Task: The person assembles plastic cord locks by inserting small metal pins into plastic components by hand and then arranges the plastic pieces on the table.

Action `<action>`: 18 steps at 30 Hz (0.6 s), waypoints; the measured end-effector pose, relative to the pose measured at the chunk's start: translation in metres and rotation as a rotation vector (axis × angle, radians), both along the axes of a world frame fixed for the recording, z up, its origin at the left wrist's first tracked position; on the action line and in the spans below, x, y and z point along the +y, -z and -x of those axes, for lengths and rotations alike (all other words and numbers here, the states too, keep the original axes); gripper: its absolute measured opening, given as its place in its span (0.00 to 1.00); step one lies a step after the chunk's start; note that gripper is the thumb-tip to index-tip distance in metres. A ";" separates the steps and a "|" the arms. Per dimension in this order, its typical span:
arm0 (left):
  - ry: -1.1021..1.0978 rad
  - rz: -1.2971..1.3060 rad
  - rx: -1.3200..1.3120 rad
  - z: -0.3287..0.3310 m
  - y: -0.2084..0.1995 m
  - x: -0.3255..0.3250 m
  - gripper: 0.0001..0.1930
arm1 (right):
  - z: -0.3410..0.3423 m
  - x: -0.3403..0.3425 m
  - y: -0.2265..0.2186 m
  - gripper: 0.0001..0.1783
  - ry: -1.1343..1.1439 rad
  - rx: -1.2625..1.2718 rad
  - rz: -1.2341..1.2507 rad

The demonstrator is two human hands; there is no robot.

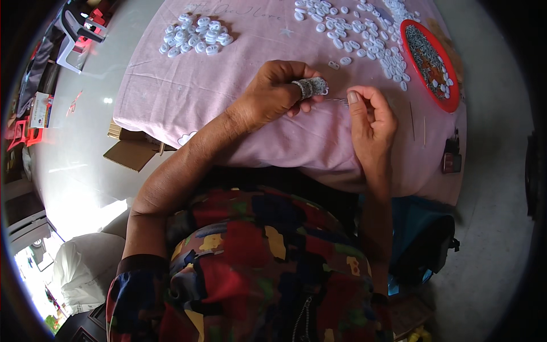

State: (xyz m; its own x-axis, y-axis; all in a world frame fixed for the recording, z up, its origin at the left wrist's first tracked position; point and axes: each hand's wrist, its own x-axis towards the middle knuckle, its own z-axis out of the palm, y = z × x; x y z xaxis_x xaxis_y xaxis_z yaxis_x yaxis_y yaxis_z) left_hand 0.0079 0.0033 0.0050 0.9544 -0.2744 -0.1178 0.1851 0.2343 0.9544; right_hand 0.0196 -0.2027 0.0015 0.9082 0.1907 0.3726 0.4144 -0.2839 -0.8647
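Observation:
Above the pink cloth, my left hand (277, 94) is closed round a small grey speckled piece (320, 86), whose kind I cannot make out. A grey band (303, 89) lies against a finger of that hand. To its right, my right hand (373, 117) pinches a thin pale strand (337, 101) between thumb and forefinger. The strand spans the gap between the two hands. A small white piece (334, 65) rests on the cloth just beyond them.
A pink cloth (171, 85) covers the table. White oval pieces form a pile (196, 35) at far left and a larger spread (373, 43) at far right. The red tray (454, 102) holds small grey parts. Two thin sticks (424, 131) and a dark object (452, 162) lie at right.

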 end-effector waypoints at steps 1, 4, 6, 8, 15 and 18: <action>-0.002 0.001 0.000 0.002 -0.001 0.000 0.08 | -0.001 -0.001 -0.004 0.05 -0.002 0.000 0.001; -0.016 -0.063 -0.031 0.010 -0.002 0.002 0.07 | -0.001 -0.005 -0.018 0.05 -0.013 -0.183 0.296; -0.020 -0.352 -0.224 0.012 0.001 0.004 0.08 | -0.007 -0.005 -0.017 0.07 -0.142 -0.406 0.491; -0.009 -0.459 -0.353 0.017 -0.001 -0.003 0.06 | -0.006 -0.007 -0.013 0.07 -0.145 -0.376 0.529; 0.019 -0.301 -0.203 0.011 0.001 0.003 0.05 | -0.010 -0.008 -0.011 0.07 -0.138 -0.364 0.573; 0.042 -0.258 -0.160 0.012 -0.002 0.005 0.07 | -0.009 -0.006 -0.011 0.06 -0.140 -0.374 0.584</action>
State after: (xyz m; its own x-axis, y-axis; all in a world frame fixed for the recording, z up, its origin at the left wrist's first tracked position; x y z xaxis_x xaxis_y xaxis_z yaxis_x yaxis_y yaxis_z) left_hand -0.0037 0.0082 0.0074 0.9549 -0.2946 -0.0379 0.0323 -0.0239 0.9992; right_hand 0.0289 -0.2089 0.0123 0.6913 0.5604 0.4561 0.7206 -0.5803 -0.3794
